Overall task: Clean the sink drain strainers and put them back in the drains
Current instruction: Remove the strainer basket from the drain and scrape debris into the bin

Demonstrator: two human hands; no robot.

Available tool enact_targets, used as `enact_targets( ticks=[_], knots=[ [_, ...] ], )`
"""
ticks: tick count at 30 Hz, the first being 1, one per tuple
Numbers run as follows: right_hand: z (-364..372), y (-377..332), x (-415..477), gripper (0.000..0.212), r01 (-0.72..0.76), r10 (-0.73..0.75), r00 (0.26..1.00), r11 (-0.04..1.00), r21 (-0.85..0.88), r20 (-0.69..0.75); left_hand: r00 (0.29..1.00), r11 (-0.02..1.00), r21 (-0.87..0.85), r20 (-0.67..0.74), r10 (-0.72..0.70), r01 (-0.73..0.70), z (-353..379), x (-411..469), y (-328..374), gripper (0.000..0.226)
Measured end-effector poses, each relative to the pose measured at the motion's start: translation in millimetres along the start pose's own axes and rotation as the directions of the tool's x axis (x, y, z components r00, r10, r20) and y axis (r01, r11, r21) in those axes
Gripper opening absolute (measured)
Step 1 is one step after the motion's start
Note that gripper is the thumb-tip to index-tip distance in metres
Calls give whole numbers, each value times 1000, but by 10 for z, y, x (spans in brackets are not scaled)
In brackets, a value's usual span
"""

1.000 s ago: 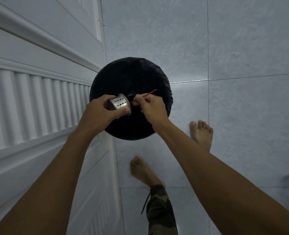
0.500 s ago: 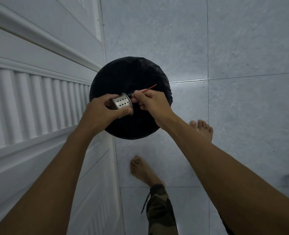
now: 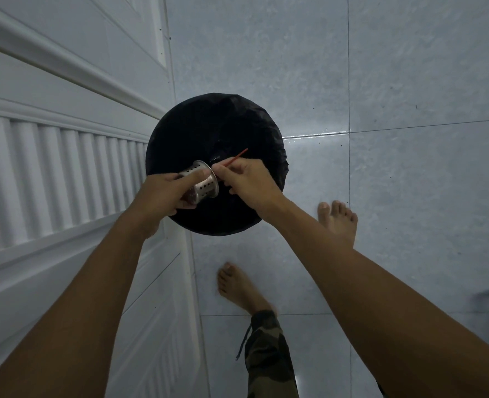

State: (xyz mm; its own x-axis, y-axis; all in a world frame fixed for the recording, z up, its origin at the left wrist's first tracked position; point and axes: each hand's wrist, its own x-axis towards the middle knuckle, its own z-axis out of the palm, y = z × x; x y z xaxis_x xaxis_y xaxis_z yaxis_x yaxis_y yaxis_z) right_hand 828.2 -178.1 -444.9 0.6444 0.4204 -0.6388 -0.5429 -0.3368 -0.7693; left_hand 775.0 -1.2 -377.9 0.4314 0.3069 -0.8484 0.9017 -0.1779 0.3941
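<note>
A: Item one, the strainer?

B: One metal strainer (image 3: 206,187), a perforated cup with a flanged rim, held in the left hand (image 3: 163,196). The fingers are curled round the cup, with one digit lying across the holed wall and the rest wrapped beneath. The rim faces the right hand's fingertips. I cannot tell whether it touches them or is only just beside them.

A: Any change from half a second ago?

B: The cup has turned in the grip. Before, the holed wall faced up with nothing across it. Now a digit crosses it, and the base end shows dark between the left fingers. The cup also sits slightly lower in the view.

A: Item two?

B: One thin red stick (image 3: 239,156), pinched in the right hand (image 3: 252,182) between the thumb and curled fingers. Its far end juts out past the knuckles. The near end runs from the fingertips toward the strainer's mouth, where its tip is hidden.

A: Change?

B: Slightly less of it shows beyond the fingers.

A: Surroundings?

B:
- One round bin (image 3: 217,124) with a black liner sits directly beneath both sets of fingers and has not moved.
- A white panelled door (image 3: 51,168) is on the left fingers' side.
- Grey floor tiles (image 3: 409,196) lie beyond the right fingers.
- More of the right foot (image 3: 338,222) shows past the forearm than before.
- The left foot (image 3: 237,285) is blurred, above a camouflage trouser leg (image 3: 269,354).
</note>
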Motion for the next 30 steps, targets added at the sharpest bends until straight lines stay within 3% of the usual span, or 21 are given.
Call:
enact_targets(
  ticks=[5,10,14,16,19,21,23,25,28,30],
  knots=[
    [-111,12,89,17,-27,4,969,996,-90,-247,998,998,-12,13,-59,59,-53,40,7,58],
    [-24,-7,27,12,-4,3,1000,1000,-21,-19,998,998,-25,34,-55,56,-29,71,18,60],
    [-72,0,73,18,-16,-16,954,994,-106,-299,1000,996,91,15,1,-3,36,89,-14,51],
    [-90,-34,65,18,9,-32,969,995,-95,-245,1000,993,111,-13,27,-25,38,102,-66,49],
    [-35,-44,29,15,-14,13,999,999,-29,-43,994,991,101,-59,96,-89,72,113,-96,57],
    [-54,-24,50,17,-44,40,998,997,-64,-53,983,979,139,-84,164,-152,103,101,-100,68],
    [-100,-19,95,19,-40,21,988,991,-126,-150,970,961,183,-90,226,-207,119,84,-119,73],
    [-88,-44,96,18,-24,16,984,999,-43,-177,959,945,215,-86,271,-248,127,84,-131,74],
    [-32,-53,32,16,-36,43,998,990,134,-51,943,923,260,-99,317,-283,123,101,-122,76],
    [-80,8,-9,16,-73,73,997,994,86,10,940,925,257,-122,319,-280,81,113,-124,77]
  ],
)
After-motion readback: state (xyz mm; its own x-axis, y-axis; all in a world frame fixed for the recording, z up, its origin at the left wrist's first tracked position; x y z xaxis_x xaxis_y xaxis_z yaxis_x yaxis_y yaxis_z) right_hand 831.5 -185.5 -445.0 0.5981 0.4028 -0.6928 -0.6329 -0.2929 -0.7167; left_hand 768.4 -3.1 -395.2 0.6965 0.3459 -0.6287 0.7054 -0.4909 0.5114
